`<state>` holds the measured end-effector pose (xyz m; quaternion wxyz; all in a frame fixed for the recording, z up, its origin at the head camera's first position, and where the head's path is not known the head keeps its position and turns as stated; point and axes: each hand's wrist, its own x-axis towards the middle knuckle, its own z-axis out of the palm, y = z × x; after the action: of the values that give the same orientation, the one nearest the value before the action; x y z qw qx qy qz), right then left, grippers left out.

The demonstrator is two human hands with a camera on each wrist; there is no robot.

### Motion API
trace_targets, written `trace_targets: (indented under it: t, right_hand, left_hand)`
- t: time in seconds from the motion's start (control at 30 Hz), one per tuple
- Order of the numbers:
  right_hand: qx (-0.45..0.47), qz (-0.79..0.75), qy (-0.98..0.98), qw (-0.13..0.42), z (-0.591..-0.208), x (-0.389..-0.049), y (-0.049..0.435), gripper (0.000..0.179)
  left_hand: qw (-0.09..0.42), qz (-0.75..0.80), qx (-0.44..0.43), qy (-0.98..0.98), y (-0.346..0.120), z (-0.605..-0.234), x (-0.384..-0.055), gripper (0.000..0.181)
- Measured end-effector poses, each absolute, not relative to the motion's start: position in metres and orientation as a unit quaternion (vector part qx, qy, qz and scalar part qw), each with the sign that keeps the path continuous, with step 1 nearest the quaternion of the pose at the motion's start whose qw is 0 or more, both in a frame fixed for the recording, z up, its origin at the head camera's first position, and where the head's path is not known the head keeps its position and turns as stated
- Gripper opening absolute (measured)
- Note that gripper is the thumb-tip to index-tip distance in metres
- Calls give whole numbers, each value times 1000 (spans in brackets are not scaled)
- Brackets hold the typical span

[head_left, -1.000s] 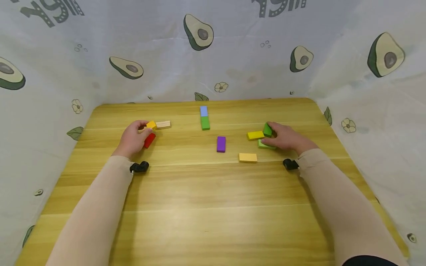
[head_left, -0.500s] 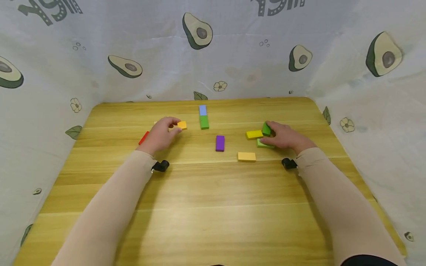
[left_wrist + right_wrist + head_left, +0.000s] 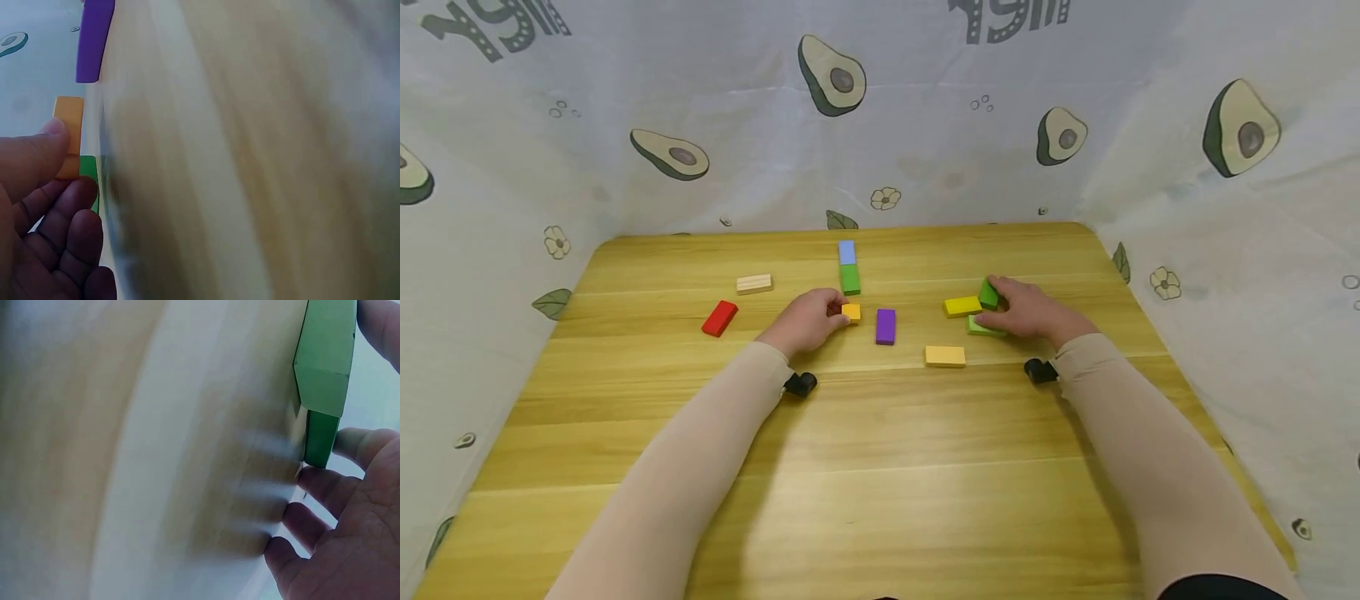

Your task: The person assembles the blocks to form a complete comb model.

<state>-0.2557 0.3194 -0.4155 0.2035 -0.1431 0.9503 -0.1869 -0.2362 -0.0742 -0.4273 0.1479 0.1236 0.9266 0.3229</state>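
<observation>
My left hand [image 3: 808, 321] pinches an orange wooden block [image 3: 70, 125] between thumb and fingers, low over the middle of the table. The block is just in front of a green block [image 3: 850, 279], which lies end to end with a light blue block [image 3: 847, 252]. A purple block [image 3: 886, 327] lies close to its right. My right hand [image 3: 1036, 317] rests at the right, its thumb on a light green block [image 3: 985, 326] and its fingers at a dark green block [image 3: 988, 295]. A yellow block [image 3: 962, 307] sits against these two.
On the wooden table [image 3: 880, 483], a red block [image 3: 719, 318] and a plain wood block [image 3: 754, 284] lie at the left. A pale orange block [image 3: 944, 357] is in front of the yellow one. Avocado-printed cloth [image 3: 737, 100] hangs behind and beside the table.
My left hand has carried the orange block rightward from beside the plain wood and red blocks to just in front of the green one. My right hand has stayed in place.
</observation>
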Motion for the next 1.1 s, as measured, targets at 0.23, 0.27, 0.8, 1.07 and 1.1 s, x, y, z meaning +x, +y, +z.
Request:
trace_targets:
  t: [0.23, 0.27, 0.8, 1.07, 1.1]
  right_hand:
    - [-143, -182, 951, 206, -415, -256, 317, 95]
    - [-142, -182, 951, 207, -415, -256, 317, 95]
    - [-124, -193, 950, 211, -412, -254, 315, 96]
    - [-154, -174, 959, 162, -402, -254, 287, 87]
    - [-163, -174, 958, 160, -399, -253, 277, 85]
  left_hand:
    - [143, 326, 124, 926, -75, -429, -237, 30]
    - [142, 324, 124, 927, -75, -429, -238, 30]
    - [162, 328, 125, 922, -77, -430, -236, 30]
    - [174, 339, 126, 916, -82, -431, -233, 29]
    - [174, 341, 125, 915, -83, -431, -233, 29]
